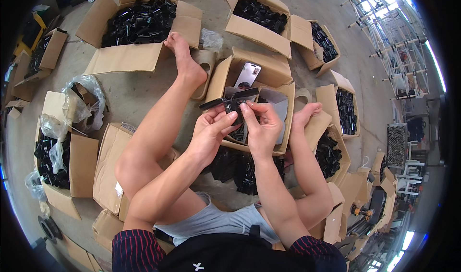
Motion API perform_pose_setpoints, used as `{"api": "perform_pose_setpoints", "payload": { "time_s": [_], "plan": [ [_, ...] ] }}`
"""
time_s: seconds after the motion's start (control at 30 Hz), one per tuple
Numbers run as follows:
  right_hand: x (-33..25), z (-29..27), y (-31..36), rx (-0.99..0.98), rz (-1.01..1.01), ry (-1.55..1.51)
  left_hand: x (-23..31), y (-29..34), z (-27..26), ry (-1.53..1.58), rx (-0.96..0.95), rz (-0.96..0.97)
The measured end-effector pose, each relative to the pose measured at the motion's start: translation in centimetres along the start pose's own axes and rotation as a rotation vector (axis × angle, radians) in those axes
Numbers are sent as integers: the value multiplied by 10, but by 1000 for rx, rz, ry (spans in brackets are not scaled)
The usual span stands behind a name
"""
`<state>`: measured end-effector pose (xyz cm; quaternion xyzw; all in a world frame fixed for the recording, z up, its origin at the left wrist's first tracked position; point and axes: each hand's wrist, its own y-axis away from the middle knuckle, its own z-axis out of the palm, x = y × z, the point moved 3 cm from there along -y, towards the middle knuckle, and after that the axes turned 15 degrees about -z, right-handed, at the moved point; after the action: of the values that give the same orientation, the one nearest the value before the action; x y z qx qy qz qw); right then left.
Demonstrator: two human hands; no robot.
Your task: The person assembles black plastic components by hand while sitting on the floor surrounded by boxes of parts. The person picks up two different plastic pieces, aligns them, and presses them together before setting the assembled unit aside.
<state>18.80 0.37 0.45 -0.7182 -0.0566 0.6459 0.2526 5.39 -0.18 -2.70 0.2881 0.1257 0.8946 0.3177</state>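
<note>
Between my hands is a black plastic part (232, 109) with flat, wing-like arms spreading to both sides at its top. My left hand (210, 133) is closed around its lower body, thumb on the front. With thumb and fingers pinched, my right hand (261, 128) grips the same part from the right; what else may be in that pinch is hidden. Under the hands stands an open cardboard box (286, 85) holding black pieces and grey dividers. A phone (248, 74) with a lit screen leans inside it.
Large open boxes of black parts stand ahead, one at left (139, 22) and one at right (261, 15). More boxes flank my legs. Loose black pieces (247, 173) lie between my thighs. Clear plastic bags (89, 104) drape at the left, and metal racks (384, 36) rise far right.
</note>
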Motion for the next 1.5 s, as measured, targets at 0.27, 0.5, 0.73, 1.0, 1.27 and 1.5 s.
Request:
{"api": "perform_pose_setpoints", "payload": {
  "time_s": [0.27, 0.5, 0.73, 1.0, 1.27, 1.5],
  "plan": [
    [2, -4, 2, -47, 58, -14, 1, 0, 1, -77, 3, -6],
    [8, 5, 14, -79, 356, -115, 12, 4, 0, -617, 395, 301],
    [42, 0, 26, 47, 672, -309, 4, -1, -4, -1070, 544, 371],
    [54, -10, 32, 29, 765, -326, -8, -14, -17, -329, 301, -128],
    [54, -29, 20, -177, 511, -94, -7, -8, -25, -54, 229, -200],
    [194, -182, 1, -323, 504, 597, -5, -17, -19, 86, 161, -51]
  ]
}}
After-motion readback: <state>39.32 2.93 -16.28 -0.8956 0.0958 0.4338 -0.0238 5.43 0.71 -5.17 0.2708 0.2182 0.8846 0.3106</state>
